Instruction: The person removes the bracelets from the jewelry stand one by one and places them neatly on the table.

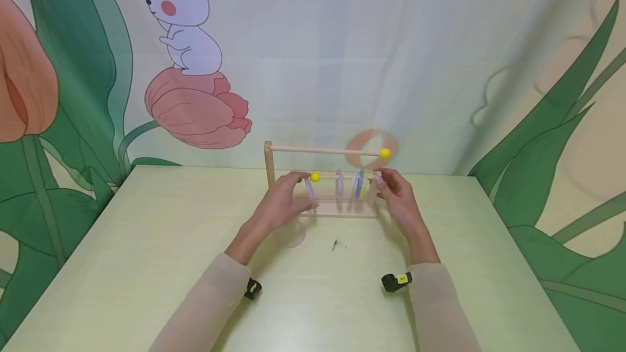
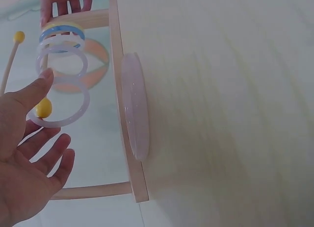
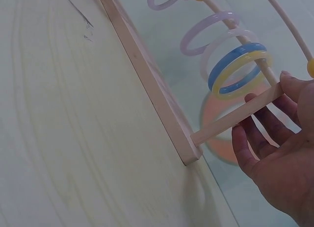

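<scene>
My left hand (image 1: 281,200) pinches a pale lilac ring (image 2: 84,108) between thumb and fingers. The ring encircles the yellow ball (image 2: 43,108) at the free end of the stand's lower rod. Farther along that rod hang another lilac ring (image 3: 189,46), a whitish ring, a blue ring (image 3: 214,72) and a yellow ring (image 3: 228,91). My right hand (image 1: 402,200) holds the top of the short wooden post (image 3: 235,113) that bears this rod, thumb on one side and fingers on the other.
The wooden stand's base (image 1: 337,213) rests on the pale table (image 1: 323,308). Its taller post (image 1: 269,164) carries an upper rod (image 1: 323,150) ending in a yellow ball (image 1: 385,153). A pale ring (image 2: 135,107) lies before the base, near a small dark mark (image 1: 335,245). A printed curtain (image 1: 313,69) hangs behind.
</scene>
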Motion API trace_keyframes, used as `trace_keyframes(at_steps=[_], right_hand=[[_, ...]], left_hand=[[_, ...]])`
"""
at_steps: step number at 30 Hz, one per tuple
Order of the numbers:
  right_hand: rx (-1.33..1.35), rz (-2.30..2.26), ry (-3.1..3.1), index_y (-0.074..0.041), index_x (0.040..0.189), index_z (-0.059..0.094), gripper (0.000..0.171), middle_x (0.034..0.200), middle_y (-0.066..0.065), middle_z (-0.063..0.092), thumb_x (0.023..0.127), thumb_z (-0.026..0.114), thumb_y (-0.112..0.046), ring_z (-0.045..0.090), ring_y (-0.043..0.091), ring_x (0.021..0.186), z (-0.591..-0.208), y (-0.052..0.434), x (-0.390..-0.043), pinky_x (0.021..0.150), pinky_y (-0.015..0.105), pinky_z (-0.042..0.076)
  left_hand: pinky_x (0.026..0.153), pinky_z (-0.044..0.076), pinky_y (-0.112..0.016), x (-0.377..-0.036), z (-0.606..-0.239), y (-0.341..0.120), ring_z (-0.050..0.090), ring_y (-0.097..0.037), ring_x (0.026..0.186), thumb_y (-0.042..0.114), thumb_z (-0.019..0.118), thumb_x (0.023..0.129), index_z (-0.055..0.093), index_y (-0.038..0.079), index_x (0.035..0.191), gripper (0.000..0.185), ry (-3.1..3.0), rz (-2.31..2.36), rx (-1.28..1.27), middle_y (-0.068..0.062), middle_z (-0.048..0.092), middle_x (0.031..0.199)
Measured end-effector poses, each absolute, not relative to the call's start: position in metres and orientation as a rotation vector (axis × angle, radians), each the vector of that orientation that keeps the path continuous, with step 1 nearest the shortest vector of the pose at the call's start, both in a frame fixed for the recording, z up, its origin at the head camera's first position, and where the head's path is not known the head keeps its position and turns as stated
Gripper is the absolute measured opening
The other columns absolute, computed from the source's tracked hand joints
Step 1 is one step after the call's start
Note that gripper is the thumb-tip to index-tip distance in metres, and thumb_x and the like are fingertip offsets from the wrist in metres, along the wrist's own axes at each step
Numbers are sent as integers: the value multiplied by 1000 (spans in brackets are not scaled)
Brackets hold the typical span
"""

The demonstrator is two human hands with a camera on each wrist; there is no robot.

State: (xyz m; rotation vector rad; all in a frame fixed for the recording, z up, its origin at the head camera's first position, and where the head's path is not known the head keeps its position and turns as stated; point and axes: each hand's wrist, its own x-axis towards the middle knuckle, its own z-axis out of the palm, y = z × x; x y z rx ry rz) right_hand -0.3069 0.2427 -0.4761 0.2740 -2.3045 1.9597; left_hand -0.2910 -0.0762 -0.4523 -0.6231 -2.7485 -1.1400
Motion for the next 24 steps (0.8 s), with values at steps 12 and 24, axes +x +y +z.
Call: trace_keyframes(at_steps=[12,24], right_hand=[[264,1949,-2308,-5,146,56,47,140,20,61,110,58,-35,55,43,130,-475,241,-304,106,50,53],[265,1946,-2315,-3,147,54,48,142,22,59,111,58,-34,56,41,130,-474,241,-305,102,40,55]], left_hand=[[112,49,-47,-278,-456,-78,59,-32,133,32,91,87,57,4,146,73,-2830,-1144,-635,-12,62,144],[111,50,-44,-263,-459,-71,61,-29,131,34,91,86,64,6,137,64,-2924,-1119,-878,-7,68,137]])
